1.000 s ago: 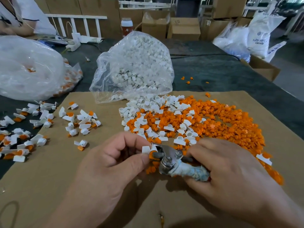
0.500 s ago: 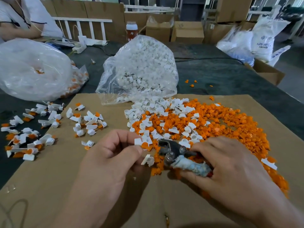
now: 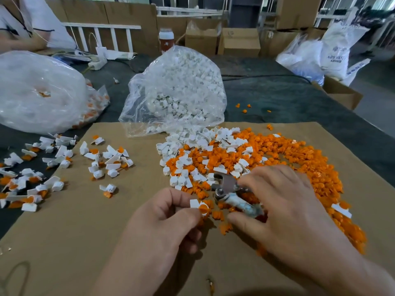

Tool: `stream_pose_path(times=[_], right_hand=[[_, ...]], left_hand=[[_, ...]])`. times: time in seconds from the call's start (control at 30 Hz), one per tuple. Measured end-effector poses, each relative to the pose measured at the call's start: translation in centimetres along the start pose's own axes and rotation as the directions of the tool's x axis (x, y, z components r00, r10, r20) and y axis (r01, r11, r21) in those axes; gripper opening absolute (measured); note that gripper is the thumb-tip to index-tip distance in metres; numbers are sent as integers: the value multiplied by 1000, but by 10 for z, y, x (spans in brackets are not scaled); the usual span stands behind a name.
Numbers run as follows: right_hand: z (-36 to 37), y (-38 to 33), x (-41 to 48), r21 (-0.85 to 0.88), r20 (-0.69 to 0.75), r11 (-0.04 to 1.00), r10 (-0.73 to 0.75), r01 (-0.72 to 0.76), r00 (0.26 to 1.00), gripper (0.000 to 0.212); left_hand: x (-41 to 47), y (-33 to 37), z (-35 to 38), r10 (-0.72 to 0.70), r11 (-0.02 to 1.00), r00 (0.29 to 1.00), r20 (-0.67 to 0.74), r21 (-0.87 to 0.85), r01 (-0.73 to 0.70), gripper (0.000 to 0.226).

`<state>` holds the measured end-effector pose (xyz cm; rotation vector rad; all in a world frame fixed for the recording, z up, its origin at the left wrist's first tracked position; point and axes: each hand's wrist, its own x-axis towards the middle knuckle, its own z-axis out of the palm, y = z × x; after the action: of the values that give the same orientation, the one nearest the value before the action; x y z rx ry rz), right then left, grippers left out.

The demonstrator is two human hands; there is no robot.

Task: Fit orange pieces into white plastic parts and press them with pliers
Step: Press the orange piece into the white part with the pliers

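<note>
Covering most of the dark table [image 3: 277, 99], a big sheet of brown cardboard [image 3: 64, 242] gives a flat place to work and keeps small bits from getting lost. At its far edge a clear bag [image 3: 181, 88] lies open, so white plastic parts [image 3: 192, 142] spill out within easy reach. Next to them is a wide heap of orange pieces [image 3: 299, 167], mixed in with the white ones so both can be grabbed fast. Well away on the left lie finished pieces [image 3: 106, 159], white with orange in them, kept apart from the loose ones.

The right hand [image 3: 288, 210] is over the heap, fingers curled round the pliers [image 3: 229, 190]. Their nose points left, I think ready to squeeze. The left hand [image 3: 162, 221] pinches one white part [image 3: 195, 203] with an orange piece [image 3: 203, 208] sitting in it, just beside the pliers.

Smallest of all is the writing on a white sack [image 3: 337, 52] far back on the right. It starts "ABS", and the rest is too blurry to read.
</note>
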<state>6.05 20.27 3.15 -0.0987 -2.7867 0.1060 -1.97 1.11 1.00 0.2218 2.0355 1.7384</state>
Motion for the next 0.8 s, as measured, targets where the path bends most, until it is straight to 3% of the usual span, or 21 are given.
stream_pose_path(times=[0.13, 0.23, 0.3, 0.4, 0.5, 0.57, 0.63, 0.7, 0.8], right_hand=[[-2, -20, -1, 110, -84, 965, -230, 239, 969, 27], [-2, -20, -1, 93, -80, 958, -265, 272, 961, 26], [-3, -18, -2, 116, -97, 961, -240, 251, 966, 27], [-3, -18, -5, 155, -141, 956, -227, 248, 964, 26], [-4, -23, -6, 239, -107, 938, -229, 249, 967, 25], [-9, -26, -9, 387, -38, 903, -186, 186, 982, 21], [-12, -26, -10, 604, 95, 797, -86, 11, 992, 22], [-15, -26, -9, 794, 269, 568, -6, -218, 963, 19], [-17, -31, -4, 789, 610, 124, -51, -601, 791, 20]], left_hand=[[-9, 4, 7, 138, 982, 990, 7, 130, -138, 17], [-15, 5, 7, 245, 961, 969, 37, 124, -248, 4], [-16, 4, 5, 302, 950, 952, 53, 66, -305, 16], [-17, 6, 4, 256, 965, 960, 111, 24, -260, 32], [-15, 8, 3, 147, 982, 956, 252, -152, -111, 27], [-14, 3, -1, 203, 976, 940, 275, -130, -173, 30], [-13, 0, -3, 314, 949, 910, 272, -100, -298, 38], [-13, -6, -3, 473, 872, 849, 235, 11, -489, 42], [-11, -13, 1, 695, 641, 688, 211, 252, -725, 27]])
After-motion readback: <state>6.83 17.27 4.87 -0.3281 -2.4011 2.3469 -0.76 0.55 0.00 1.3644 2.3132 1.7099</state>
